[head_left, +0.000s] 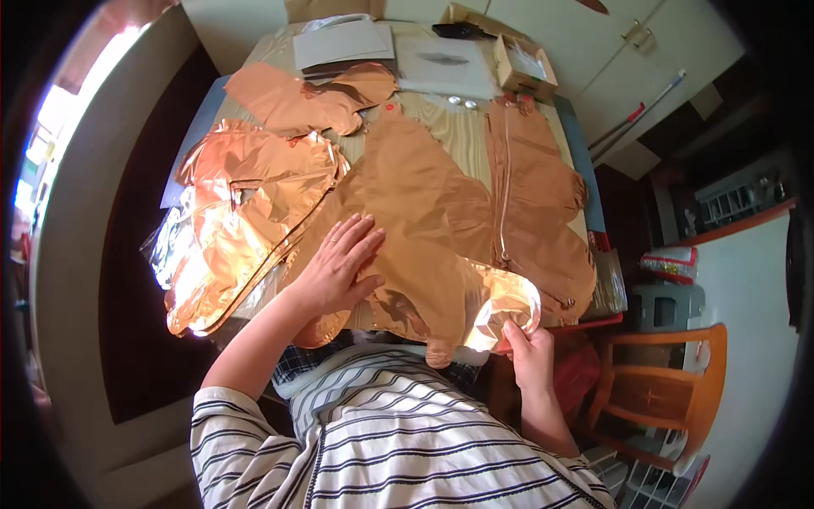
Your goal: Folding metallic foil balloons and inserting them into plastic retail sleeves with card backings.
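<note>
A flat copper-coloured foil balloon point(415, 204) lies across the middle of the table and reaches over its near edge. My left hand point(339, 263) rests palm down on its left side, fingers stretched out. At the balloon's near right corner, my right hand point(527, 356) pinches the edge between thumb and fingers, and a shiny patch shows there. A crumpled, glossy copper foil piece point(246, 187) lies to the left, partly beside my left forearm. On the right, another flat copper foil piece point(543, 204) has a pale line running down it. One more foil piece point(288, 97) lies at the far left.
Along the table's far side are a white flat box point(343, 47), a clear plastic sheet point(445, 68) and an open cardboard box point(526, 64). Small silvery discs point(462, 103) lie before them. A wooden chair point(657, 394) and a grey stool point(670, 304) stand at the right.
</note>
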Action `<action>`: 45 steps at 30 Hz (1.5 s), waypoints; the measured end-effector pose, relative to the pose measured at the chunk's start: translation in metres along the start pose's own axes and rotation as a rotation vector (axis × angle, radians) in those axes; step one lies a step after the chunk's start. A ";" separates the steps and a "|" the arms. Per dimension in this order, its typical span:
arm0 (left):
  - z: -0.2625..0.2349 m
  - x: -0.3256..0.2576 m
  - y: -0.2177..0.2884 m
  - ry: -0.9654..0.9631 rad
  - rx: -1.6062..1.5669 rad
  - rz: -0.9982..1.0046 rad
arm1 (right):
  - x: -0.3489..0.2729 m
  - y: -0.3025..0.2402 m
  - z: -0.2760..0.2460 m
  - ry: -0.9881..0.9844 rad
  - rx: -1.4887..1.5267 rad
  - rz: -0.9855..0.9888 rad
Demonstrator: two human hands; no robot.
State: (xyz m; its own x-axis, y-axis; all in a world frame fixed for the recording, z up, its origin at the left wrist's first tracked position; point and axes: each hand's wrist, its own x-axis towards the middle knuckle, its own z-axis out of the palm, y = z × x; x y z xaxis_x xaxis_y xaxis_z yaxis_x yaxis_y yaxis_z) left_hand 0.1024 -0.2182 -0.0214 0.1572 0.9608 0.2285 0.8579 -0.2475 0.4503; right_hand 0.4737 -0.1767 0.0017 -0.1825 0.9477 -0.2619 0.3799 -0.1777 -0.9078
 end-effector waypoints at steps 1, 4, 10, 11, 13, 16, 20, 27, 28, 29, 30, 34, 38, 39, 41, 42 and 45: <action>0.002 -0.002 0.001 0.018 0.002 0.002 | 0.001 0.004 -0.004 0.001 0.043 0.015; 0.002 -0.008 0.005 0.038 0.014 0.001 | -0.001 -0.001 -0.005 0.021 0.129 0.088; 0.000 -0.015 0.002 0.036 0.002 0.029 | -0.007 0.009 0.000 0.017 0.083 0.089; 0.000 -0.015 0.001 0.032 0.010 0.030 | -0.010 0.007 0.005 0.022 0.119 0.072; 0.000 -0.017 -0.001 0.022 0.026 0.032 | -0.015 0.000 0.016 0.034 0.194 0.038; -0.001 -0.017 -0.003 0.013 0.025 0.040 | -0.021 0.007 0.020 0.067 0.240 0.050; 0.002 -0.018 -0.005 0.044 -0.014 0.051 | -0.026 0.010 0.024 0.201 0.131 -0.033; 0.005 -0.019 -0.010 0.067 0.004 0.076 | -0.036 -0.001 0.038 0.266 0.202 0.072; 0.005 -0.019 -0.010 0.066 0.009 0.075 | -0.034 0.000 0.043 0.268 0.218 0.063; 0.005 -0.019 -0.011 0.077 0.006 0.075 | -0.032 0.001 0.044 0.272 0.227 0.053; 0.005 -0.020 -0.012 0.083 -0.001 0.080 | -0.030 0.008 0.042 0.251 0.199 0.060; 0.008 -0.022 -0.012 0.128 -0.016 0.100 | -0.023 0.005 0.040 0.196 0.144 0.084; 0.004 -0.020 -0.010 0.128 -0.023 0.113 | -0.021 -0.004 0.038 0.183 0.153 0.068; 0.002 -0.019 -0.008 0.143 0.001 0.128 | -0.020 -0.005 0.036 0.173 0.175 0.056; -0.004 -0.014 -0.002 0.137 0.031 0.154 | -0.020 -0.008 0.029 0.169 0.141 0.134; -0.007 -0.010 0.002 0.135 0.048 0.167 | -0.020 -0.011 0.027 0.165 0.137 0.131; -0.014 0.003 0.006 0.027 0.031 0.241 | -0.015 -0.008 0.026 0.161 0.167 0.065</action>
State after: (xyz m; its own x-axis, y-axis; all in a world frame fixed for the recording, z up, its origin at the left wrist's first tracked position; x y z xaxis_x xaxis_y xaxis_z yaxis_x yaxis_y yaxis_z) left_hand 0.1009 -0.2183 -0.0059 0.3459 0.8707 0.3496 0.8120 -0.4644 0.3535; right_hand 0.4495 -0.1960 0.0043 -0.0108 0.9605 -0.2780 0.2287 -0.2683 -0.9358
